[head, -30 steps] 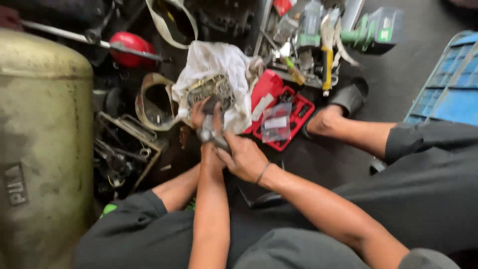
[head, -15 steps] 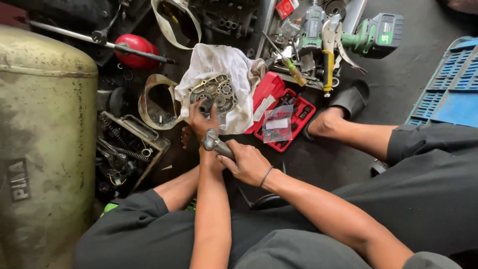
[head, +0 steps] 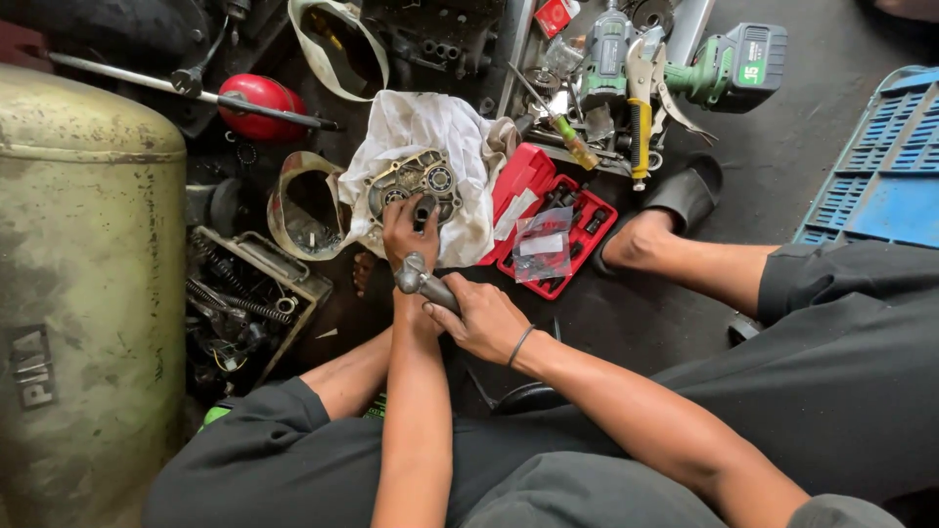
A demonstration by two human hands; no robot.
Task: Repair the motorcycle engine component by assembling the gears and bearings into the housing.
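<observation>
**A:** What are the fingers doing?

**B:** The fingers of the left hand [head: 409, 232] are curled down onto a grey cast-metal engine cover [head: 416, 186], pinching a small dark part against it; which part it is I cannot tell. The right hand [head: 484, 318] is clenched round the handle of a dull steel tool [head: 421, 279], whose rounded head pokes out just behind the left wrist.

**A:** Where does the cover sit?

**B:** On a crumpled white rag [head: 430, 147], far of the hands, near the middle of the floor. It is flat, with round bearing seats and a rough, oily face.

**A:** And around it?

**B:** To the right, an open red plastic case [head: 548, 220] with dark sockets and a clear bag on top. Far right, a green cordless driver [head: 729, 68] and yellow-handled pliers [head: 639, 117]. At the left, a scuffed olive metal tank [head: 83, 293], rounded and cut off by the edge.

**A:** Anything unclear?

**B:** The tray of springs [head: 245, 293] beside the tank is a dark tangle. The tool's handle is hidden inside the fist.

**A:** The arms?

**B:** Both forearms reach forward and meet, the left wrist crossing over the right hand's knuckles.
</observation>
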